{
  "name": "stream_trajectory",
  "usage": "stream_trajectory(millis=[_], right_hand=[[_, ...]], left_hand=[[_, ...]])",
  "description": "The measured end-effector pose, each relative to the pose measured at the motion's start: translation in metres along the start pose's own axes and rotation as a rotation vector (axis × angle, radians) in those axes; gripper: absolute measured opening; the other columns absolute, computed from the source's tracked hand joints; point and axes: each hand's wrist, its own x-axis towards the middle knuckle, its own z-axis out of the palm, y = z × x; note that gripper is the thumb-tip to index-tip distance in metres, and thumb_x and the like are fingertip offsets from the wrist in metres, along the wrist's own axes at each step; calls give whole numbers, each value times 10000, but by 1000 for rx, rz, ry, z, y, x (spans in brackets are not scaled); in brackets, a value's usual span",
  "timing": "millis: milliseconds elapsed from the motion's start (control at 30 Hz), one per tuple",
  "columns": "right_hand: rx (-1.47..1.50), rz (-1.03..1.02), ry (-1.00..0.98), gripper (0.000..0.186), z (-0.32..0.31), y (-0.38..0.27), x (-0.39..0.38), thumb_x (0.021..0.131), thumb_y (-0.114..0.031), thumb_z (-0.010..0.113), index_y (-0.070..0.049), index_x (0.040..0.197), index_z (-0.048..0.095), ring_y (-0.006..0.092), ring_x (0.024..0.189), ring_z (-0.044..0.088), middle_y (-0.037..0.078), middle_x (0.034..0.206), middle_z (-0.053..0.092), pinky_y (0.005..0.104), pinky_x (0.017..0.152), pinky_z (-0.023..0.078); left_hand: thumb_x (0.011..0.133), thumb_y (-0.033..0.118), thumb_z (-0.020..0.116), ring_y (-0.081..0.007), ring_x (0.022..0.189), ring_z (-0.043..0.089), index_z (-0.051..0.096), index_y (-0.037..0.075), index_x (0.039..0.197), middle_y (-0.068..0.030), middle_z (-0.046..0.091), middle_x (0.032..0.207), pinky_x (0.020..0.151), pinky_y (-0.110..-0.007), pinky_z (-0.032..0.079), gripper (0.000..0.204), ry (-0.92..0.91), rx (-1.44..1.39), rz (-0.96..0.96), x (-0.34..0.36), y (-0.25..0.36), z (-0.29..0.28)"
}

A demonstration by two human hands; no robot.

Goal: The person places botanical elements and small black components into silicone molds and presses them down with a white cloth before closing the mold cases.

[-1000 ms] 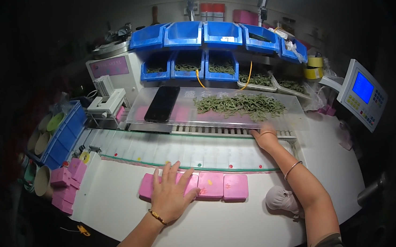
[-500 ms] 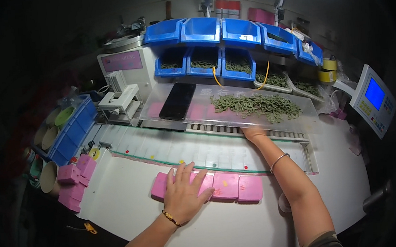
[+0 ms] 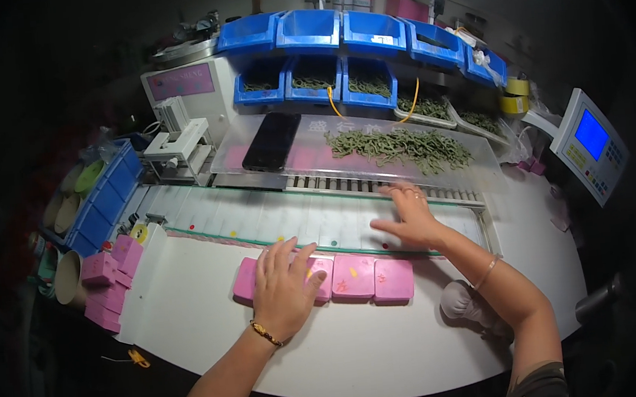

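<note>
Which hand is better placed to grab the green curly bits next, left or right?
Probably the right hand: it looks empty and is nearer the green curly bits, while the left hand is farther off, over the pink blocks.

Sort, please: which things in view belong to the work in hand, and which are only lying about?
Probably in the work:
pink square-faced blocks under the left hand
green-edged white segmented track below the right hand
curled green strips on the clear plastic cover

Probably lying about:
flat black phone on that cover
round yellow tape rolls at right
</note>
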Motion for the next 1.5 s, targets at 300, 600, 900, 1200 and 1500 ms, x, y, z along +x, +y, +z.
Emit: stream_trajectory(millis=[300,600,900,1200,1500], right_hand=[[19,-317,-297,832,-43,-52,-110,713,-345,825,5,1367,446,376,1185,488,214,1270,521,462,1012,399],[-126,-587,301,509,-53,-93,-167,756,-65,633,10,1253,553,301,1047,576,144,1167,582,392,912,505],[136,-471,189,319,-51,-102,-194,808,-121,654,-26,1109,613,267,948,580,93,1054,592,361,829,498],[-74,-453,193,160,-44,-117,-192,730,-104,613,-55,878,580,237,805,535,82,877,528,319,697,475],[-80,-559,233,189,-28,-101,-235,687,-99,643,-56,867,606,196,781,563,72,869,569,277,659,502]], left_hand=[[1024,304,445,-377,1215,485,582,28,1239,-187,555,1266,1055,-480,348,376,183,-182,29,2,-5,2],[831,196,760,-293,1026,617,593,27,1240,-153,626,1193,883,-369,502,472,17,-724,147,-10,61,-24],[834,137,720,-310,865,643,609,41,1217,-156,673,1035,753,-375,527,411,-254,-701,250,-37,75,-7],[1020,187,432,-346,1018,545,541,-24,1201,-181,588,1090,917,-417,442,299,-347,-809,114,-46,93,-3],[1072,237,373,-126,864,565,574,-20,1151,-55,619,923,834,-281,469,336,-429,-980,-290,-27,67,23]])
